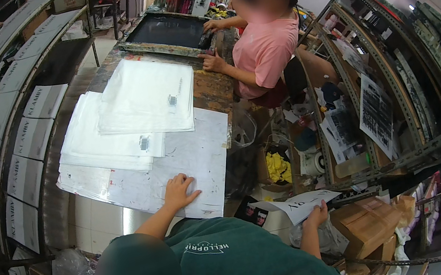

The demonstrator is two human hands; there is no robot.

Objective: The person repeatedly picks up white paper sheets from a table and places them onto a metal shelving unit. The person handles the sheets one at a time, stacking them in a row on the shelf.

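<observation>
My left hand (pixel 179 193) rests on a pale board (pixel 210 162) at the near edge of the work table, its fingers apart and nothing in them. Out to the right, my right hand (pixel 318 212) is closed on the edge of a white printed sheet (pixel 295 206) with black lettering; the sheet bends and is held away from the table. Beyond my left hand lie two overlapping stacks of thin white sheets, a nearer stack (pixel 84 140) and a farther stack (pixel 146 94), each with a small dark print near a corner.
Across the table a co-worker in pink (pixel 267 48) has both hands at a dark printing screen frame (pixel 167 30). Racks holding printed white sheets (pixel 23 176) line the left. At right stand a cluttered metal shelf (pixel 368 113) and a cardboard box (pixel 363 224).
</observation>
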